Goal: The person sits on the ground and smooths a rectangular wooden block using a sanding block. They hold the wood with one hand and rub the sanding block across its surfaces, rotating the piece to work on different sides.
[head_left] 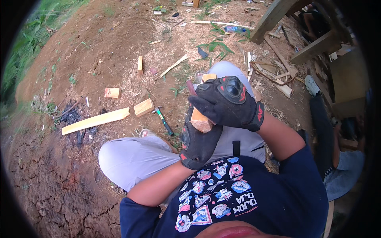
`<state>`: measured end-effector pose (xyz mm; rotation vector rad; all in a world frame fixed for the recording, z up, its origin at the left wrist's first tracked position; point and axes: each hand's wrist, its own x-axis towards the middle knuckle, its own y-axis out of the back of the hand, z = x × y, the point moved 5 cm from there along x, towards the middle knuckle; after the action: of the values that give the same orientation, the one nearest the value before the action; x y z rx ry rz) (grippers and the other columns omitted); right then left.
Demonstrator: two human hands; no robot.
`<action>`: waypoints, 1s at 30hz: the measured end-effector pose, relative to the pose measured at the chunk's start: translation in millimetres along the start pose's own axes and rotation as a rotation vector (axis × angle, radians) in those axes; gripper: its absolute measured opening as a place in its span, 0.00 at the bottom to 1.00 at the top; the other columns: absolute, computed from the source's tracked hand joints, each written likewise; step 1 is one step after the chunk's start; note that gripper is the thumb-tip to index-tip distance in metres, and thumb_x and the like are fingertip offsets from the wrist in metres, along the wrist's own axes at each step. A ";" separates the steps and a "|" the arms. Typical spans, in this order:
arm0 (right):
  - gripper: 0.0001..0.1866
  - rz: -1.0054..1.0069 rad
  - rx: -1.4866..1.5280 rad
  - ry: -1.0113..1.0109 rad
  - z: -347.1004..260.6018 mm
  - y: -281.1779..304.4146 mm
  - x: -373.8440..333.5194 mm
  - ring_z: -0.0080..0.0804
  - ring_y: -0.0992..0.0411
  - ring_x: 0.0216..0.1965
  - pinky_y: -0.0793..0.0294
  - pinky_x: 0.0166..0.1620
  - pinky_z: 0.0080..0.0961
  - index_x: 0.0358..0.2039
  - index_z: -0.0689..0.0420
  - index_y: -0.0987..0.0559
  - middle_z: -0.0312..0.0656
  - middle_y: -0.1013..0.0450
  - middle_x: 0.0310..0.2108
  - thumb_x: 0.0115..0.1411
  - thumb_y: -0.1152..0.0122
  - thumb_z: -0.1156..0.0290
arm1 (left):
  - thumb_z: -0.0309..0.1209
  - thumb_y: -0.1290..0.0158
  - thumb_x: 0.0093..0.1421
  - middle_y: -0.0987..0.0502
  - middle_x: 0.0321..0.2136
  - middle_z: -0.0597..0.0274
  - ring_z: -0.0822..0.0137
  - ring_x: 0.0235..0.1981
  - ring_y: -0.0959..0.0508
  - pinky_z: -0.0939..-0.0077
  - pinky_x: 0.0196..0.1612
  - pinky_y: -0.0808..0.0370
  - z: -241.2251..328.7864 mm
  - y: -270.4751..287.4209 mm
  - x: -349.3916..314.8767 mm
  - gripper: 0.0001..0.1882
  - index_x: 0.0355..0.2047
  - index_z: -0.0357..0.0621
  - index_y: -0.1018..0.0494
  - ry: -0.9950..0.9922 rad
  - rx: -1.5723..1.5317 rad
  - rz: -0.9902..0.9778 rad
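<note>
Both of my hands wear black gloves with hard knuckle guards and red marks. A squared wooden block [201, 121] lies between them in front of my chest, its cut end toward me. My left hand [198, 142] is closed around it from below. Over its top my right hand [226, 101] is wrapped, covering the block's middle; the far end shows beyond the fingers. A thin reddish-brown piece [191, 88] sticks out beside the right fingers; its kind and how it is held are hidden.
On the dirt at left lie a hammer [163, 121] with a green and black handle, two wood blocks [143, 107], and a long plank [95, 121]. A timber frame [274, 20] stands at right among scraps. Another person's leg [319, 123] is at far right.
</note>
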<state>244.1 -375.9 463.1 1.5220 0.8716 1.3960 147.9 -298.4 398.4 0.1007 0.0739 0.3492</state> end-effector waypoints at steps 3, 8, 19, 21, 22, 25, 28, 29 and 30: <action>0.26 -0.035 -0.071 -0.090 38.9 -15.6 -7.8 0.42 0.21 0.41 0.21 0.41 0.38 0.59 0.60 0.25 0.44 0.22 0.43 0.58 0.37 0.70 | 0.38 0.36 0.57 0.17 0.47 0.49 0.56 0.47 0.16 0.58 0.50 0.22 10.1 7.6 1.5 0.31 0.60 0.38 0.27 -0.017 0.055 0.012; 0.20 -0.056 0.326 -0.372 50.9 -3.6 -20.0 0.43 0.22 0.39 0.24 0.39 0.36 0.60 0.56 0.24 0.44 0.23 0.38 0.68 0.43 0.70 | 0.32 0.38 0.56 0.21 0.51 0.42 0.47 0.51 0.19 0.58 0.55 0.24 16.9 8.4 8.7 0.34 0.63 0.34 0.31 -0.053 0.026 -0.024; 0.25 -0.038 0.145 -0.280 9.2 -1.0 -2.9 0.43 0.23 0.35 0.23 0.38 0.40 0.62 0.51 0.24 0.41 0.24 0.34 0.64 0.40 0.70 | 0.25 0.41 0.57 0.21 0.48 0.44 0.44 0.48 0.20 0.57 0.54 0.24 17.8 3.5 11.1 0.25 0.57 0.37 0.29 -0.143 -0.146 -0.084; 0.26 -0.058 0.044 -0.204 4.0 0.8 -2.5 0.43 0.22 0.38 0.22 0.39 0.40 0.63 0.50 0.24 0.42 0.22 0.38 0.63 0.40 0.70 | 0.29 0.40 0.58 0.19 0.46 0.46 0.49 0.46 0.18 0.58 0.51 0.23 8.7 3.8 11.4 0.26 0.58 0.36 0.28 -0.173 -0.096 -0.047; 0.26 -0.094 -0.030 -0.175 6.6 -3.0 -5.8 0.44 0.21 0.39 0.21 0.41 0.40 0.63 0.50 0.24 0.43 0.21 0.42 0.64 0.40 0.69 | 0.32 0.39 0.59 0.18 0.46 0.47 0.51 0.45 0.17 0.59 0.49 0.23 6.4 2.3 9.2 0.27 0.58 0.35 0.28 -0.188 -0.077 -0.041; 0.23 0.060 0.047 -0.174 35.6 -17.1 -3.3 0.48 0.23 0.36 0.25 0.41 0.44 0.64 0.59 0.26 0.48 0.23 0.33 0.70 0.45 0.69 | 0.30 0.40 0.60 0.18 0.44 0.47 0.51 0.45 0.16 0.59 0.50 0.22 7.2 9.3 7.0 0.25 0.56 0.35 0.27 -0.185 -0.022 0.025; 0.22 -0.188 0.003 -0.223 -2.9 3.9 5.0 0.41 0.22 0.37 0.24 0.36 0.40 0.61 0.53 0.25 0.40 0.24 0.35 0.67 0.41 0.66 | 0.28 0.38 0.58 0.20 0.49 0.46 0.51 0.48 0.17 0.59 0.52 0.23 -0.9 2.1 3.1 0.29 0.60 0.36 0.30 -0.299 -0.083 0.050; 0.22 -0.167 -0.002 -0.196 -1.8 1.8 6.2 0.41 0.22 0.36 0.24 0.36 0.40 0.61 0.53 0.24 0.40 0.24 0.35 0.67 0.41 0.66 | 0.29 0.38 0.58 0.20 0.50 0.46 0.51 0.49 0.18 0.59 0.53 0.23 -6.2 0.2 0.9 0.30 0.61 0.36 0.31 -0.356 -0.107 0.061; 0.22 -0.149 -0.018 -0.189 3.9 -1.5 1.3 0.42 0.23 0.36 0.24 0.35 0.40 0.61 0.53 0.24 0.40 0.24 0.36 0.67 0.41 0.66 | 0.25 0.38 0.56 0.23 0.51 0.45 0.45 0.53 0.22 0.57 0.58 0.25 -4.6 -1.5 2.3 0.31 0.61 0.37 0.32 -0.298 0.007 0.013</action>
<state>248.2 -374.8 462.2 1.5156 0.8345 1.1301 150.1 -298.6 393.5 0.1591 -0.2200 0.3433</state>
